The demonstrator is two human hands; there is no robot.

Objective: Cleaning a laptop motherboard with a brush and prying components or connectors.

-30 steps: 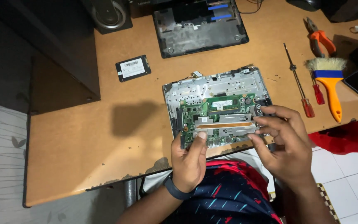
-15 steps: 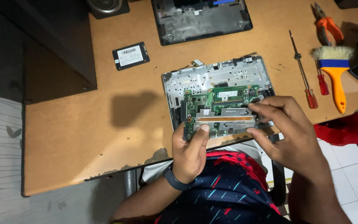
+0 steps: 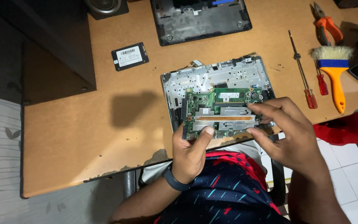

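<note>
At the far left, a dark cabinet (image 3: 42,41) stands on the brown wooden table (image 3: 83,137), whose front edge looks chipped and rough. Next comes a small flat black drive (image 3: 130,56), a rectangle with a white sticker on top, lying by itself. Behind it, at the top edge, sits part of a round grey speaker (image 3: 104,6). Farther right lies a dark plastic laptop cover (image 3: 201,20), turned inside up. Near the front edge rests the open silver laptop base (image 3: 216,76), shiny metal full of little holes. Over it is the green circuit board (image 3: 222,112), flat and bumpy with small parts and a copper-coloured strip across it. The left hand (image 3: 191,155), with a dark band on the wrist, pinches the board's near left edge, thumb on top. The right hand (image 3: 289,132) has its fingers spread and curled around the board's right end, fingertips touching its top. To the right lie two thin screwdrivers (image 3: 305,70) with red handles, then a brush (image 3: 332,66) with pale bristles and an orange handle, and orange-handled pliers (image 3: 326,25) behind it. A red cloth (image 3: 349,128) hangs at the table's edge.
</note>
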